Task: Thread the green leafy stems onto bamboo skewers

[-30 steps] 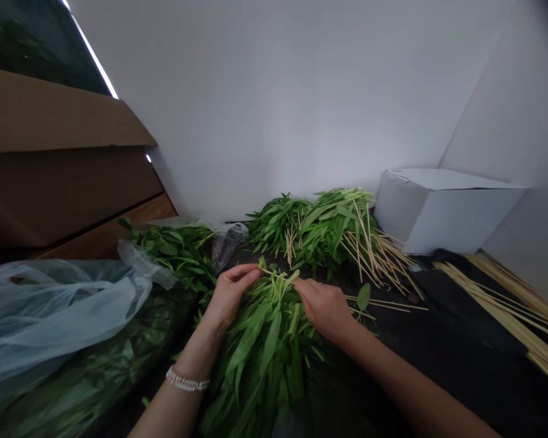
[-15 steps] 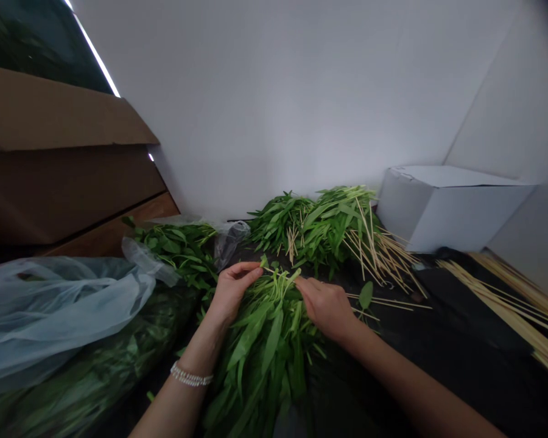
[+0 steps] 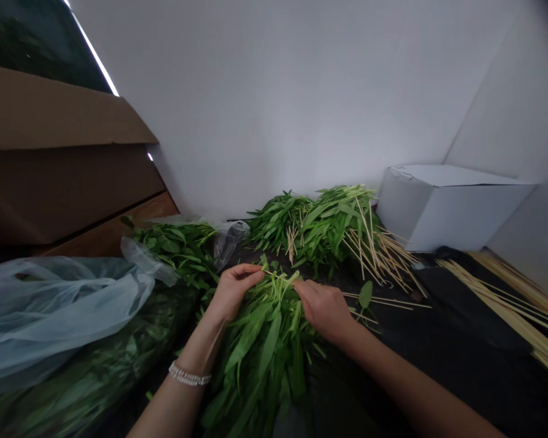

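Head view: my left hand (image 3: 231, 292) and right hand (image 3: 322, 307) each pinch the stem ends of the water spinach bundle (image 3: 262, 340) lying on the black desk (image 3: 438, 359). I'd keep stems level; finished skewered bundles (image 3: 329, 228) sit at twelve o'clock.

Green leafy bunch (image 3: 265, 340), pale skewers (image 3: 383, 249), white box (image 3: 447, 207), brown cardboard (image 3: 64, 158)

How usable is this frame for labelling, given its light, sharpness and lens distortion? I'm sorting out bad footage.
Head view: soft, even light on the white wall, one bright glare strip top left; dark vignette in the top right corner; wide-angle bending toward the edges. The left hand, right hand and green stalks read fairly sharp; the skewers at right smear.
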### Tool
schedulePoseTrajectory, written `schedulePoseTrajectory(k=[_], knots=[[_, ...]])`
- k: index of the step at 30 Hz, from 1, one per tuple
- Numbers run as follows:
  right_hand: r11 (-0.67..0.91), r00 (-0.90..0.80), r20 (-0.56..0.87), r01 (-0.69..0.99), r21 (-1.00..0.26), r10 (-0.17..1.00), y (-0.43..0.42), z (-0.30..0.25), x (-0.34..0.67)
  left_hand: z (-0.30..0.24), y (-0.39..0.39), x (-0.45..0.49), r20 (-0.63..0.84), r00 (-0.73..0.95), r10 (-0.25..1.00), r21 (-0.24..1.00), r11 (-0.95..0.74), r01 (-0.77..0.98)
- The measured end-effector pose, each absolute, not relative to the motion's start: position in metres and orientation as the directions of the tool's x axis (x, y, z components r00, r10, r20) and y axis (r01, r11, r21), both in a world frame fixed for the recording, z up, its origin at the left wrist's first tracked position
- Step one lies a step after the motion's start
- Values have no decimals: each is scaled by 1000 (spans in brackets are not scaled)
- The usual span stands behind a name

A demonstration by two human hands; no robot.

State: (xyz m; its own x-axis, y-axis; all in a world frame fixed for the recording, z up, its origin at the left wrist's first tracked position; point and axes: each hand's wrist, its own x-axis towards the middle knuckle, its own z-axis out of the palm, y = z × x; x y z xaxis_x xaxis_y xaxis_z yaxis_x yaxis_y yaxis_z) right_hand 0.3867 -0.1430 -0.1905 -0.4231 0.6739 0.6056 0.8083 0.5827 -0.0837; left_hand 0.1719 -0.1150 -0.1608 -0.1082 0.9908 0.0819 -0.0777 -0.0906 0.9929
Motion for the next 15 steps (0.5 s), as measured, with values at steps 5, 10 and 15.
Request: schedulePoseTrajectory(k=[5, 10, 15], knots=[[607, -433, 607, 788, -103, 666, -144, -191, 386, -159, -117, 174, 2, -63, 998, 987, -12, -160], [625, -435, 605, 769, -135, 666, -144, -194, 386, -157, -117, 174, -21, -53, 998, 986, 12, -164], [623, -425, 600, 765, -162, 678, -144, -196, 385, -160, -117, 174, -22, -39, 999, 987, 16, -159]])
